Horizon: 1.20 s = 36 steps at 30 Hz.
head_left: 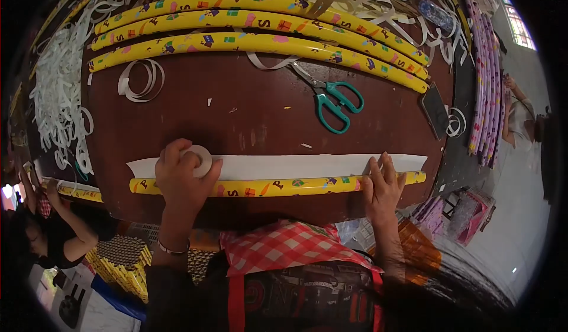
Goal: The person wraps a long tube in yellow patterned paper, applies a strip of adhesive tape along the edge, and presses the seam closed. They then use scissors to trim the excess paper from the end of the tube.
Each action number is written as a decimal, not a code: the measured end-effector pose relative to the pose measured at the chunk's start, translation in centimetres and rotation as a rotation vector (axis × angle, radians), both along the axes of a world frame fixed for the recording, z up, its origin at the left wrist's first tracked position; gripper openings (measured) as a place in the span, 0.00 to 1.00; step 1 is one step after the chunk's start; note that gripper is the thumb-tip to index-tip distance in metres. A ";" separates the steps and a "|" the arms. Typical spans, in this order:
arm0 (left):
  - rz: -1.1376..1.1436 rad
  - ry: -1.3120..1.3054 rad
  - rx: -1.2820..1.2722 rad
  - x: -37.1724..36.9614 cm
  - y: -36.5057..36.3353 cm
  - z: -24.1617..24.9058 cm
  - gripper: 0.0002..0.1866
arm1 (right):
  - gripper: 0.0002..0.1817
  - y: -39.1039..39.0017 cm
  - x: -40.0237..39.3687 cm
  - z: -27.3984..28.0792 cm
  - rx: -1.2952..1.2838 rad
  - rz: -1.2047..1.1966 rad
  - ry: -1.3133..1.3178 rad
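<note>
A long yellow patterned tube point(278, 186) lies along the near edge of the dark brown table point(236, 119), on a white paper strip point(284, 166). My left hand point(180, 178) rests on the tube's left part and grips a small roll of clear tape point(201, 157). My right hand point(383, 185) presses flat on the tube and strip near the right end, fingers spread, holding nothing.
Three more yellow patterned tubes point(248, 21) lie across the far side. Teal-handled scissors point(334, 101) and a black phone point(435, 108) sit right of centre. White strip scraps point(59, 95) pile at the left. Other people sit at the left point(53, 231) and right point(520, 119).
</note>
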State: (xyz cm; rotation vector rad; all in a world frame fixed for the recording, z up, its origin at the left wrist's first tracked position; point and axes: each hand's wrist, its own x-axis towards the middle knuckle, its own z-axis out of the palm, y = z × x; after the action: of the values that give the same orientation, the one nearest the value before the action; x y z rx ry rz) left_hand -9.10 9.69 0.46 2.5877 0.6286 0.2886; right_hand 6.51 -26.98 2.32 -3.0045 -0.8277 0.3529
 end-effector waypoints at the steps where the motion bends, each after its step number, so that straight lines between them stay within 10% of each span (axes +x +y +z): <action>1: 0.002 0.002 0.000 0.0 0.0 -0.1 0.18 | 0.25 0.0 0.0 0.0 -0.001 -0.003 0.003; 36: 0.006 -0.027 0.048 -0.8 -0.2 -0.8 0.17 | 0.25 -0.4 0.2 -0.3 -0.006 0.033 -0.013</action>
State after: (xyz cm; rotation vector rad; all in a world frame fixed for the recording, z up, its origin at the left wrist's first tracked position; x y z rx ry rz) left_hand -9.86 9.47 -0.32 2.6234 0.6275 0.3437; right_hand 6.68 -27.39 2.05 -3.0046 -0.8798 0.3378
